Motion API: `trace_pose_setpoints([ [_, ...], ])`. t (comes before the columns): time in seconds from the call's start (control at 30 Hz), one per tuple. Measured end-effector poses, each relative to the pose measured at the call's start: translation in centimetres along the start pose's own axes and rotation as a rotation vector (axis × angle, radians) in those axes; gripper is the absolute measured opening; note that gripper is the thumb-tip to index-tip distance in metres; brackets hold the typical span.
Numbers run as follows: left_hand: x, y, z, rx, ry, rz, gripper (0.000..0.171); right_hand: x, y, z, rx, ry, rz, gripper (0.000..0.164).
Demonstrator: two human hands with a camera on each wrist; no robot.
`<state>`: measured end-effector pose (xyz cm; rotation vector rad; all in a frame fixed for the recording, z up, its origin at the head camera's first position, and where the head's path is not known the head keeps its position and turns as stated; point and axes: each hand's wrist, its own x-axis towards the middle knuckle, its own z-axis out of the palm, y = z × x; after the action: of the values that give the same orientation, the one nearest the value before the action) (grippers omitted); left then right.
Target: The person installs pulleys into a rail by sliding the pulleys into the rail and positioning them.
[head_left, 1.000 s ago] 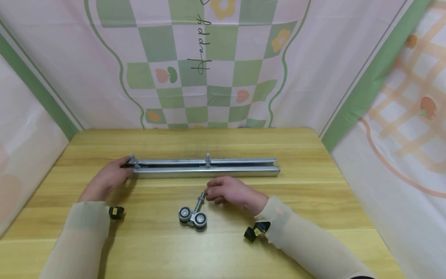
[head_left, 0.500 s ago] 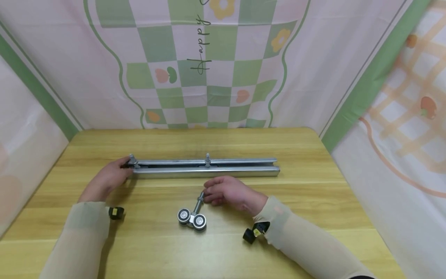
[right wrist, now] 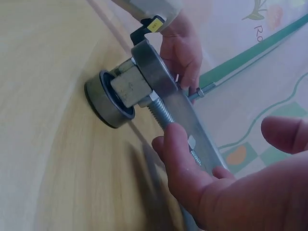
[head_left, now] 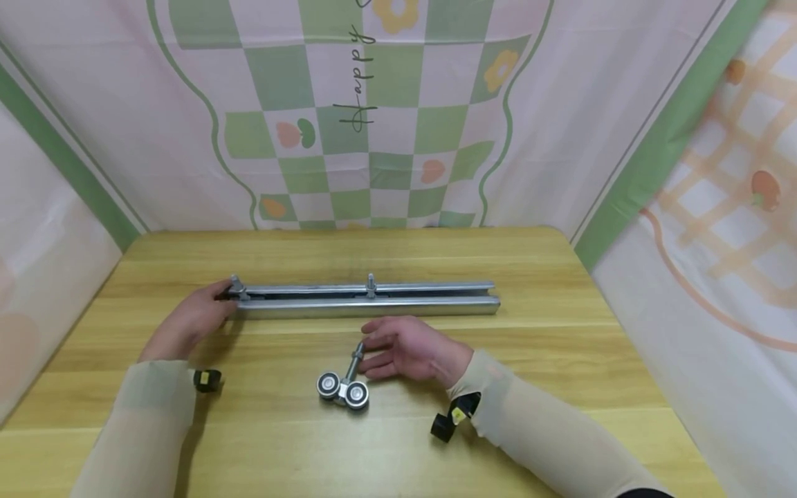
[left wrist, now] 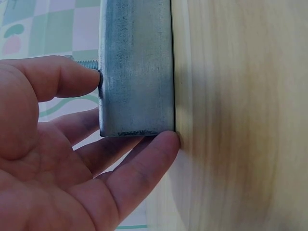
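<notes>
A galvanised steel channel rail (head_left: 373, 310) lies across the wooden table, slot upward. From its slot rise two threaded bolts, one near the middle (head_left: 371, 286) and one by the left end. My left hand (head_left: 194, 319) holds that left end; in the left wrist view the thumb (left wrist: 82, 82) lies at the top edge and fingers reach around the end. In front of the rail lies a roller trolley (head_left: 343, 391), its wheels toward me and its threaded bolt slanting away. My right hand (head_left: 414, 351) is beside the bolt tip with fingers spread; contact cannot be made out.
The wooden table (head_left: 529, 387) extends around the rail and trolley. A patterned cloth (head_left: 336, 76) hangs behind it, with more cloth on both sides. Black wrist cameras (head_left: 207, 379) hang below the sleeves.
The right hand's fingers have spread apart and the palm has turned more into view beside the trolley's bolt. The trolley has shifted slightly left. The left hand and rail stay still.
</notes>
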<state>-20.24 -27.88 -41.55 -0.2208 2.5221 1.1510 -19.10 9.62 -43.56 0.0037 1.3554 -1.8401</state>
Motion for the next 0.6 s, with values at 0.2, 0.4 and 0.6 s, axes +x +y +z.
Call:
trace_pose_setpoints([
  [0.2, -0.06, -0.04, 0.0, 0.005, 0.004, 0.0, 0.068, 0.23, 0.25, 0.28, 0.026, 0.039, 0.007, 0.062],
  [0.4, 0.14, -0.32, 0.0, -0.004, 0.006, 0.005, 0.067, 0.49, 0.7, 0.44, -0.008, 0.045, 0.011, 0.053],
  [0.6, 0.11, -0.45, 0.09, -0.024, 0.005, 0.008, 0.067, 0.61, 1.01, 0.6, -0.025, 0.04, 0.017, 0.035],
])
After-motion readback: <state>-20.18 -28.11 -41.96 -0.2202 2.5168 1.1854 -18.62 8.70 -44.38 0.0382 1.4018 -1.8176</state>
